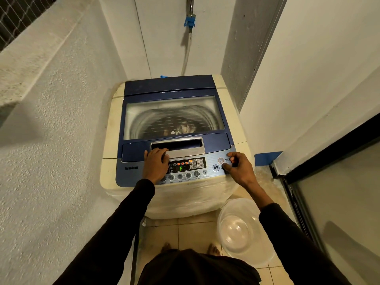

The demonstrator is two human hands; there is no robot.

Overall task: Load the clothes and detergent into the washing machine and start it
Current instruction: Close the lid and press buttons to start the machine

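A cream top-loading washing machine (111, 124) with a blue lid (170, 85) stands in front of me, the lid shut. Through its glass window (172, 118) I see the steel drum. The control panel (186, 166) is lit and shows a green "F". My left hand (155, 164) rests on the panel's left part, fingers reaching up to the lid's silver handle recess (177, 146). My right hand (238, 167) hovers over the panel's right end with loosely curled fingers, its thumb beside the start/pause button (215, 167) and below the power button (220, 160). No detergent is in view.
A clear plastic basin (242, 229), nothing in it, stands on the tiled floor at the machine's right front. A rough white wall (51, 140) closes the left; a black-framed sliding door (329, 182) is on the right. A water hose with a blue fitting (190, 20) hangs behind.
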